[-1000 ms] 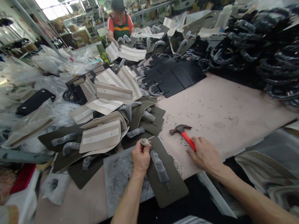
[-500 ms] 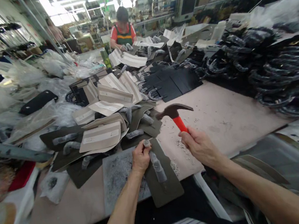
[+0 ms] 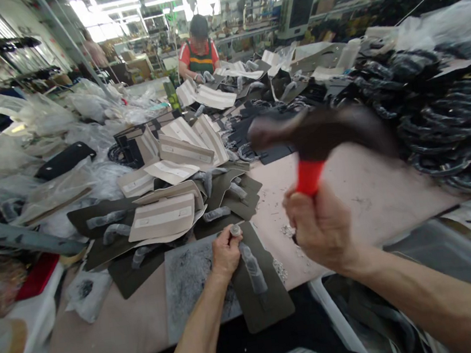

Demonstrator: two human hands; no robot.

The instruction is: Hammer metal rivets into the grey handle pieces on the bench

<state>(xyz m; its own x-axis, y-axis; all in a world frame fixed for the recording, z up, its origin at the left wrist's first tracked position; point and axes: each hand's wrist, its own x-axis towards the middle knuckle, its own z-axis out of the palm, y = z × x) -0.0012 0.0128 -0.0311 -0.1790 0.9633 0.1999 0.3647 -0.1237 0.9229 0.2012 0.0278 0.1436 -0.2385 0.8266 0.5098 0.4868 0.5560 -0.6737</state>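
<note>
Lying across the table's front edge, a dark olive flat panel [image 3: 275,296] with rounded near corners sits mid-feed for me, its near end jutting past that edge. Along it runs a grey handle wrapped in clear film [image 3: 254,269], the film crinkled and shiny. At the panel's far left corner I have the left hand [image 3: 226,253] closed in a fist round a short metal rod [image 3: 234,230]; only its round, pale top shows above the fingers, and I cannot tell whether its lower end meets the panel. The right hand [image 3: 323,228] is wrapped firmly round the red grip of a dark-headed claw hammer [image 3: 311,143], raised over the table and well apart from the rod. Its head is smeared by motion, so I cannot read any marking there.

Beside the panel's left side I see a scuffed grey rectangular slab [image 3: 188,275] at the front edge of the pale pinkish table [image 3: 376,192]. Small metal bits [image 3: 286,230] lie scattered right of the panel. Beyond the slab are piled beige panels with pale bands [image 3: 165,216], their small rectangular marks too fine to read. Film-wrapped black handles [image 3: 448,113] heap along the right edge, clear plastic bags [image 3: 28,120] along the left. Across the table stands a co-worker in a red top and green apron [image 3: 201,59].
</note>
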